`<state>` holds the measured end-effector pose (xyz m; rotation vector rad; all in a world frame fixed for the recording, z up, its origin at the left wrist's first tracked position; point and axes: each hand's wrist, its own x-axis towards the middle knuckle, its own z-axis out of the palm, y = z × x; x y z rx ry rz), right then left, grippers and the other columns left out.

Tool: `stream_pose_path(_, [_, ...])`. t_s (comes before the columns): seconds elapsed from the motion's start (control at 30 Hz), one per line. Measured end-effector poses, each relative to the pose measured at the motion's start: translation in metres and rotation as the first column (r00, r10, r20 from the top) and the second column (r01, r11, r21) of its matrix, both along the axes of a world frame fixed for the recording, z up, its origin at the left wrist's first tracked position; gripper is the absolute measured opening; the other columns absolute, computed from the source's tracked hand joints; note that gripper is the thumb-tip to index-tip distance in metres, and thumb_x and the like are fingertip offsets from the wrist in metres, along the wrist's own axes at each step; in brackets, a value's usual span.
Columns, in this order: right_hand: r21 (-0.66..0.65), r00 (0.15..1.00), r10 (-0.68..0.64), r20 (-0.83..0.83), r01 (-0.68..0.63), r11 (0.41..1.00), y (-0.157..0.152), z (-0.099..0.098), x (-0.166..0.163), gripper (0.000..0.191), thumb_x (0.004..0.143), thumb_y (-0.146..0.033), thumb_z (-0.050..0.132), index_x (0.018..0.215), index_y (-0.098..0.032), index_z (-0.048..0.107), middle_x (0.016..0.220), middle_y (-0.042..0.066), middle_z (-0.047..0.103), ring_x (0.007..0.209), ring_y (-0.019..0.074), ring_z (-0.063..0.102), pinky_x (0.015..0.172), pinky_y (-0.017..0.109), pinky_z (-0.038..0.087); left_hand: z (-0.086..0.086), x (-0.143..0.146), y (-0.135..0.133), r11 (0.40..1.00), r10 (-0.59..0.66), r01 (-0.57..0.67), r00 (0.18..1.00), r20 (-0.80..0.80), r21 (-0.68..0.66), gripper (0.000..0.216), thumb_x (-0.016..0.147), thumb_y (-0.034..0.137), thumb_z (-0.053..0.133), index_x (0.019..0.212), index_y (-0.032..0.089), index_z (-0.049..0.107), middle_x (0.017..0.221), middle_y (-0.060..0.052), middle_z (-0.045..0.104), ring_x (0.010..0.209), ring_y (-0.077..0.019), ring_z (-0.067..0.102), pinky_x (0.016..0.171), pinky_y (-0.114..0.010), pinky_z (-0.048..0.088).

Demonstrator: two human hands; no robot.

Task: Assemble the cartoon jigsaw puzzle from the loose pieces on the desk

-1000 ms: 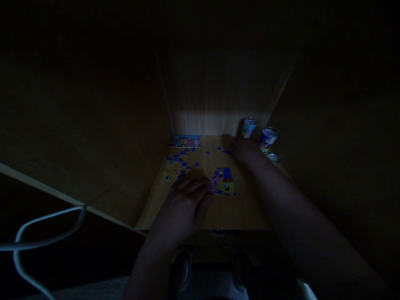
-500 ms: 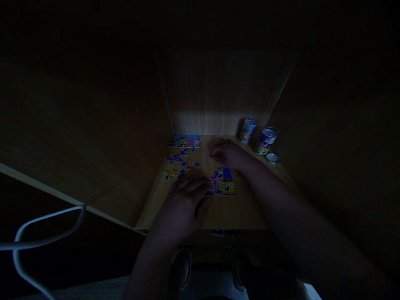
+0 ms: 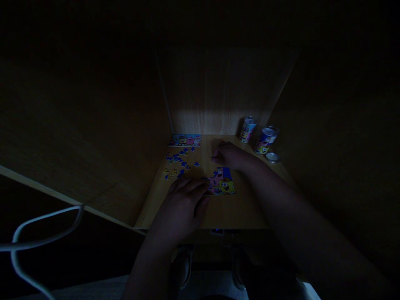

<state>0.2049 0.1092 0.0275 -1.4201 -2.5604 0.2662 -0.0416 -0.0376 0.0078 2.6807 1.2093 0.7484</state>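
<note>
Loose pieces left, puzzle centre; cans right

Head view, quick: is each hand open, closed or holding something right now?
Left hand: open, at the left edge of the flat, partly assembled blue, pink and yellow jigsaw.
Right hand: curled; too dark to tell whether it holds anything.

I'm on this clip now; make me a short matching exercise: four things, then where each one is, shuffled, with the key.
Things
1. Left hand
2. Round lid
3. Loose puzzle pieces
4. Picture strip

Places
A. In the far left corner of the wooden surface
B. Beside the base of the nearer canister
C. At the left side of the part-built puzzle
D. Scattered over the left part of the wooden surface

Pairs: 1-C, 2-B, 3-D, 4-A
</note>
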Motion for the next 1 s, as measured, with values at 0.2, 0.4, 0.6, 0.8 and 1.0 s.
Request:
stream_pose_path(0.2, [-0.087,0.959,-0.030,-0.283,0.006,0.996,-0.001,-0.009,-0.004,0.008,0.095,-0.016,0.075,0.103,-0.017,0.078,0.104,0.009,0.083,0.096,0.0215,0.077,0.086,0.032,0.057,-0.001,-0.002,0.000,1.000,0.005,-0.005,1.000,-0.016,0.009,0.032,0.107,0.028,0.063,0.138,0.024,0.070,0.142,-0.004,0.074,0.130,-0.0300,0.065,0.121,-0.060,0.047])
stream_pose_path(0.4, [-0.226,0.897,0.013,-0.443,-0.125,0.966,0.001,-0.003,-0.002,0.010,0.095,-0.017,0.071,0.100,-0.020,0.080,0.105,0.005,0.085,0.099,0.0205,0.078,0.093,0.035,0.059,-0.001,-0.001,0.000,1.000,0.005,-0.005,1.000,-0.015,0.006,0.033,0.106,0.028,0.064,0.138,0.025,0.070,0.143,-0.003,0.074,0.131,-0.0303,0.065,0.122,-0.060,0.046])
stream_pose_path(0.6, [-0.374,0.902,0.039,-0.430,-0.217,0.902,-0.006,0.008,0.002,0.015,0.092,-0.022,0.073,0.103,-0.021,0.083,0.104,0.002,0.085,0.097,0.0205,0.077,0.087,0.031,0.059,-0.001,-0.001,0.000,1.000,0.008,-0.008,1.000,-0.008,0.000,0.031,0.107,0.028,0.064,0.136,0.025,0.071,0.141,-0.003,0.075,0.130,-0.0301,0.065,0.122,-0.059,0.045])
stream_pose_path(0.8, [-0.451,0.910,0.059,-0.411,-0.259,0.854,-0.011,0.012,-0.001,0.015,0.091,-0.024,0.075,0.103,-0.021,0.083,0.099,0.002,0.084,0.088,0.0181,0.075,0.082,0.029,0.057,0.000,0.000,0.000,1.000,0.009,-0.009,1.000,-0.009,0.003,0.033,0.106,0.027,0.065,0.138,0.026,0.070,0.142,-0.003,0.074,0.131,-0.0297,0.065,0.124,-0.058,0.044])
stream_pose_path(1.0, [-0.494,0.917,0.080,-0.392,-0.283,0.822,-0.016,0.015,-0.003,0.010,0.091,-0.025,0.076,0.098,-0.020,0.082,0.092,0.002,0.082,0.083,0.0168,0.073,0.079,0.028,0.055,-0.001,0.000,0.000,1.000,0.012,-0.012,1.000,0.006,0.009,0.033,0.105,0.027,0.066,0.138,0.026,0.070,0.142,-0.004,0.074,0.129,-0.0299,0.065,0.121,-0.059,0.047])
